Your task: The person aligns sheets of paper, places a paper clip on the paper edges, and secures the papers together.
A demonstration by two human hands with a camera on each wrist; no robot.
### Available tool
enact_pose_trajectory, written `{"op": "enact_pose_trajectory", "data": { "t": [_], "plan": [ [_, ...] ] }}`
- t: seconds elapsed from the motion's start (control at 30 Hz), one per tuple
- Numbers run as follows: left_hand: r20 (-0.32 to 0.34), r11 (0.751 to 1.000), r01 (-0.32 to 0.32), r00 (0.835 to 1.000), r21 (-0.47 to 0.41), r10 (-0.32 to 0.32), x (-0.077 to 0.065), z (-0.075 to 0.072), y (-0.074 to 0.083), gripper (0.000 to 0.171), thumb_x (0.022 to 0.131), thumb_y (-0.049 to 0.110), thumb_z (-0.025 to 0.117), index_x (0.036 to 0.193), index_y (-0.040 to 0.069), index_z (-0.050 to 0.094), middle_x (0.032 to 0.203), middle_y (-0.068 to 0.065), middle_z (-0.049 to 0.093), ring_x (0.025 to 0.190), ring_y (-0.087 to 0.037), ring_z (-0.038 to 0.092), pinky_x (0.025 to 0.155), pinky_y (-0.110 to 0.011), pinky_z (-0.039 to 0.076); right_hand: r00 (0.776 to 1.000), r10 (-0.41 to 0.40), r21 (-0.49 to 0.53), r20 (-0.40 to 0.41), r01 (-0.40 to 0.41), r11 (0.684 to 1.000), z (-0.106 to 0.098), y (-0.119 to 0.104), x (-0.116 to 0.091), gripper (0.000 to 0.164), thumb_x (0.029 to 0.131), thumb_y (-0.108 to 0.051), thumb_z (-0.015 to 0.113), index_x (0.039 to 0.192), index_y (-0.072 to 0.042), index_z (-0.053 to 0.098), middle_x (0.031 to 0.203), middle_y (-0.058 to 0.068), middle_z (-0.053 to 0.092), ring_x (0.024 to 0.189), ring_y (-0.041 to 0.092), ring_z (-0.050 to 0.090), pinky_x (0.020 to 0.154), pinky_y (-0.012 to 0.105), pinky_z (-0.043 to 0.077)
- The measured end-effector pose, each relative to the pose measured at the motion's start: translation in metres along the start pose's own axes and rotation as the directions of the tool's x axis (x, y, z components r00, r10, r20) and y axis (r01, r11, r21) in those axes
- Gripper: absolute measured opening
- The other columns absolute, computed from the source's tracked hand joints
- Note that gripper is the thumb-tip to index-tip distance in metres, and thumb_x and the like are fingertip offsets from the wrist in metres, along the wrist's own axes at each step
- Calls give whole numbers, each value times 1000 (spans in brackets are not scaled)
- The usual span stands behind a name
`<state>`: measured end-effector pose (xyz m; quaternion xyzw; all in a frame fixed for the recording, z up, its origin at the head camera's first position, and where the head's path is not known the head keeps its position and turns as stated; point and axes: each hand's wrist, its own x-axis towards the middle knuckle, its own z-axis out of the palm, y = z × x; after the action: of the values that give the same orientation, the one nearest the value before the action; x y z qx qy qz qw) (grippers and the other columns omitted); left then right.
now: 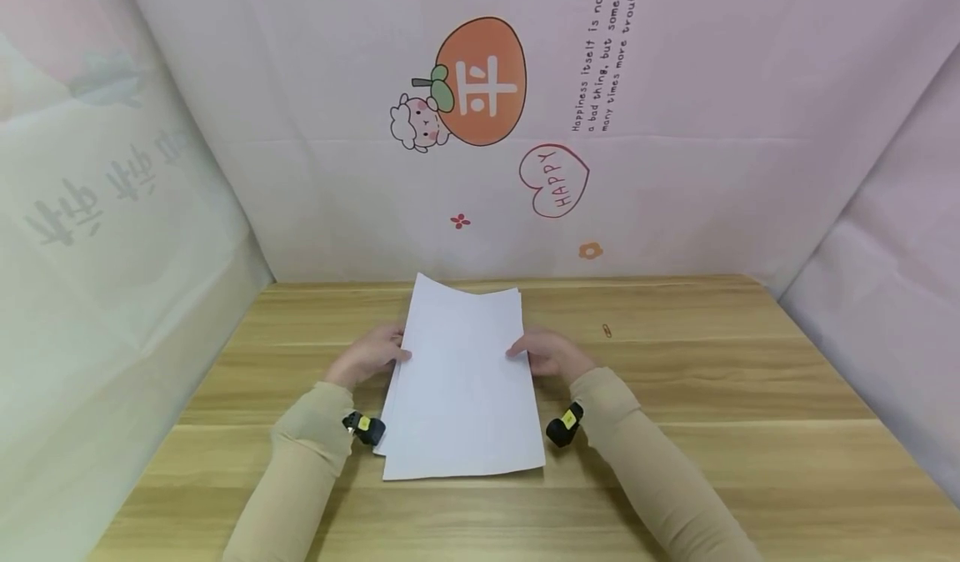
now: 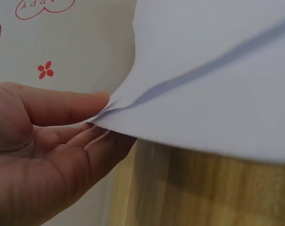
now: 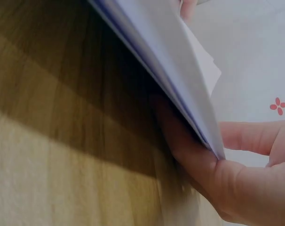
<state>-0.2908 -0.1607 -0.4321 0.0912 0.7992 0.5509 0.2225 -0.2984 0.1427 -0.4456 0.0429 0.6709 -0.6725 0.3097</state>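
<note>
While a loose stack of plain white rectangular paper sheets [image 1: 461, 387] is held up by its long sides over the middle of the light-brown wood-grain desk [image 1: 712, 462], things aren't quite lined up: a lower layer pokes out at the near left corner, and the far edge is kinda dipped. The left edge is pinched by the left hand [image 1: 371, 353], thumb on top, fingers underneath. Same deal opposite, where the right edge is gripped by the right hand [image 1: 551, 352], so both are basically closed down to the paper's thickness. A small red wire paperclip [image 1: 607, 330] can be spotted on the desk, just right of the right hand and slightly farther back.
</note>
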Motion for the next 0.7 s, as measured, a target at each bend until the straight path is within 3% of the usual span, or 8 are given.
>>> {"op": "enact_pose_trajectory", "data": {
  "t": [0.1,0.33,0.53,0.7],
  "plan": [
    [-6,1000,1,1000,15,-1,0,0,-1,56,90,-6,48,141,-13,27,144,-30,36,132,-41,39,108,-49,33,1000,5,4,-17,-5,1000,-1,1,2,55,84,9,56,131,10,29,122,18,50,107,26,56,95,38,48],
    [-47,990,-16,999,138,22,-5,4,4,55,88,-5,51,138,-17,31,139,-33,41,128,-42,43,106,-49,35,997,35,12,-72,-34,999,15,-9,-12,53,88,12,48,136,10,27,126,17,45,109,25,51,101,40,44],
    [-88,989,1,996,149,13,-9,8,7,53,88,-3,50,137,-15,34,137,-32,44,124,-42,47,104,-50,38,994,34,39,-102,-30,999,14,-5,-5,59,86,14,47,139,8,23,129,16,41,110,26,48,104,44,40],
    [-109,989,-4,994,145,20,-12,9,9,50,91,-1,47,139,-11,35,139,-30,42,127,-42,44,104,-52,37,995,13,52,-102,-8,999,16,-5,-6,55,85,15,45,136,7,26,120,14,44,105,25,49,103,44,41]
  ]
}}
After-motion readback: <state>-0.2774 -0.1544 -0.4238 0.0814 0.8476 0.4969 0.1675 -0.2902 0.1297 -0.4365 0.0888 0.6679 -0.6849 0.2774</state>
